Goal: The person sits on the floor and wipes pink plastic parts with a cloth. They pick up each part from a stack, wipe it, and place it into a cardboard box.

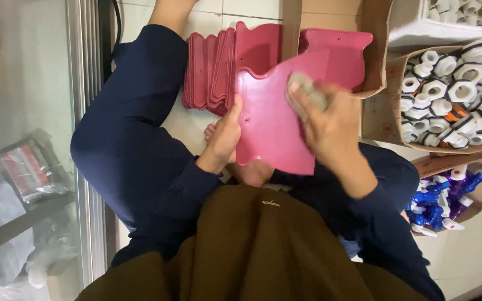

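Pink plastic panel point(271, 120) over the lap, long axis running away from the body; left hand point(223, 136) clamped on its left edge, right hand point(330, 122) pressing a grey pad point(307, 89) flat on its upper face. Stack of red panels point(210, 72) upright behind. Further right, cardboard box of white fittings point(447, 95); below, box of blue and purple parts point(444, 203).

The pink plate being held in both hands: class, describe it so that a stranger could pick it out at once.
Start at the seated person's lap, in the middle of the view. The pink plate is a flat shaped plastic piece, gripped at its edge by the left hand while the right hand presses a grey pad on it. Unlike the stacked pink plates behind, it is alone and lifted.
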